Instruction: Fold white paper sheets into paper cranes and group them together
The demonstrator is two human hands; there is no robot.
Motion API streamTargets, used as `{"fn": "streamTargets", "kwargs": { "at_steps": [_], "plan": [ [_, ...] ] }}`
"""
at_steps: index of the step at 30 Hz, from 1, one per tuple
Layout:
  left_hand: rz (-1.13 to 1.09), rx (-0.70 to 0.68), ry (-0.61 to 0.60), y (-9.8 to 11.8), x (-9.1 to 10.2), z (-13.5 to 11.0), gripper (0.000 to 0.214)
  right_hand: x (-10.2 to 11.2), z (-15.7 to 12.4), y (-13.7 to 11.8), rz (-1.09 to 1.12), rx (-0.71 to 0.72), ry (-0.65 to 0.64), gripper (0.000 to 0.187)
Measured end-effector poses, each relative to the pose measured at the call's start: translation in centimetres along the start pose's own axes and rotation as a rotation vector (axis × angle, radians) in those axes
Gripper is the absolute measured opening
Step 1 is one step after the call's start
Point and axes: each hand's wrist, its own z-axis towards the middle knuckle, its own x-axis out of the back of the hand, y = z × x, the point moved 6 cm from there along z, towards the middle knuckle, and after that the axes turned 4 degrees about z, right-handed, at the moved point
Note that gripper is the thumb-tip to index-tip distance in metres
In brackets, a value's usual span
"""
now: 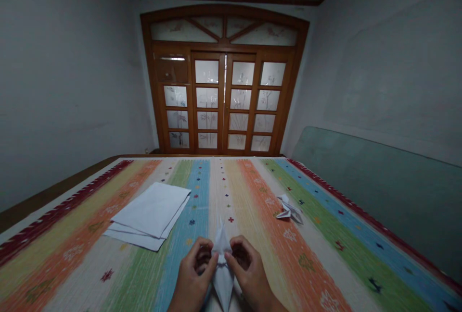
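A folded white origami paper, long and narrow with pointed ends, lies between my two hands at the near middle of the table. My left hand pinches its left side between thumb and bent fingers. On the opposite side, my right hand grips it the same way, the two thumbs close together at its middle. One tip points away from me, the other towards me. The fingertips behind the paper are partly hidden.
A loose stack of white paper sheets lies to the left on the striped tablecloth. Over on the right sits a finished-looking folded paper figure. A pale green bench back runs along the right wall; wooden glazed doors stand beyond the table.
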Motion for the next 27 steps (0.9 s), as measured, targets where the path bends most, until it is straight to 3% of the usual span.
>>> {"fn": "streamTargets", "kwargs": {
  "at_steps": [6,12,19,24,27],
  "plan": [
    [-0.012,-0.043,-0.084,0.6,-0.4,0.1,0.021,-0.4,0.2,-0.3,0.045,-0.001,-0.121,0.026],
    [-0.029,0.001,-0.109,0.8,-0.3,0.2,0.020,0.1,0.6,0.0,0.043,-0.022,-0.091,0.015],
    [0.015,0.016,-0.236,1.5,-0.4,0.4,0.023,0.1,0.7,-0.2,0.042,-0.016,-0.084,0.005],
    [0.076,-0.020,-0.223,2.0,-0.1,0.5,0.028,-0.2,0.6,-0.2,0.039,-0.040,-0.188,0.021],
    [0.108,-0.031,-0.221,1.9,-0.1,0.6,0.034,-0.2,0.5,-0.3,0.004,-0.041,-0.181,0.031]
  ]
}}
